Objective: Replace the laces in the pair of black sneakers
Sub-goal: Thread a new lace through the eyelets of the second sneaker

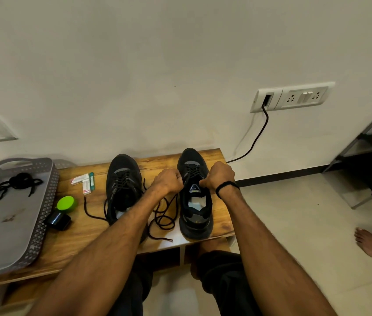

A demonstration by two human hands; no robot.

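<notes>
Two black sneakers stand on the desk (pixel 89 229). The left sneaker (pixel 123 179) looks laced, its ends loose. In the head view, the left hand (pixel 168 180) and right hand (pixel 220 176) each have a closed grip, pinching the lace (pixel 164 215) at the right sneaker's (pixel 195 215) top eyelets. Threading seems nearly done; next, I'd judge, evening the ends and tying.

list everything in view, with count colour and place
black mesh sneakers: two, black, on table
black shoelace: one, black, coiled between sneakers
brown wooden table: one, brown, against wall
grey perforated plastic tray: one, grey, table's left end
bundled spare laces: one tangle, black, in tray
small cardboard cartons: about three, white and green, left of sneakers
green round lid: one, green, beside tray
white wall socket plate: one, white, on wall
left hand, right hand: two, pinching shoelace
</notes>
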